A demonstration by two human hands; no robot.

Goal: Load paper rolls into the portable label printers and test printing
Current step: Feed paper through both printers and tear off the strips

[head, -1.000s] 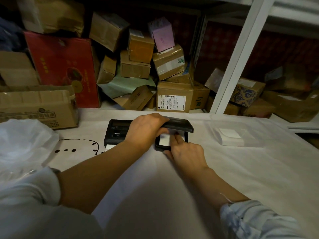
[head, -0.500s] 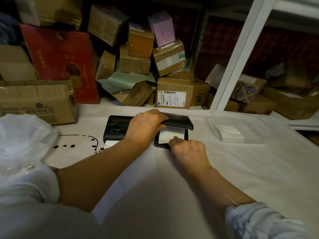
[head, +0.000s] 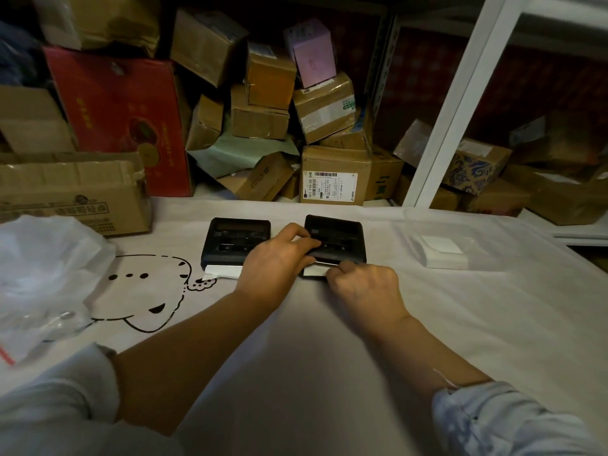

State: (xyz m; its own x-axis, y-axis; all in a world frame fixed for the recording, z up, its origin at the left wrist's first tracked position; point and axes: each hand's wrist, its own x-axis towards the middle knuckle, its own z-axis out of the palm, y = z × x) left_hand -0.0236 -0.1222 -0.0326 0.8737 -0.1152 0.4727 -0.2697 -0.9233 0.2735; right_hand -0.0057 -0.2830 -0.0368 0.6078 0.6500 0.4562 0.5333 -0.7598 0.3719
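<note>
Two printers side by side, left hand [head: 279,261] pressing right printer [head: 335,240], right hand [head: 362,284] pinching paper strip [head: 314,272] at its front edge.

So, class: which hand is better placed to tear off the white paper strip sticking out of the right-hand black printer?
Right hand: it already pinches the white paper strip, while the left hand presses on the right-hand black printer.

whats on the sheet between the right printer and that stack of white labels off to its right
Nothing: in the head view the white sheet runs bare from the right printer to the clear tray holding the label stack.
</note>
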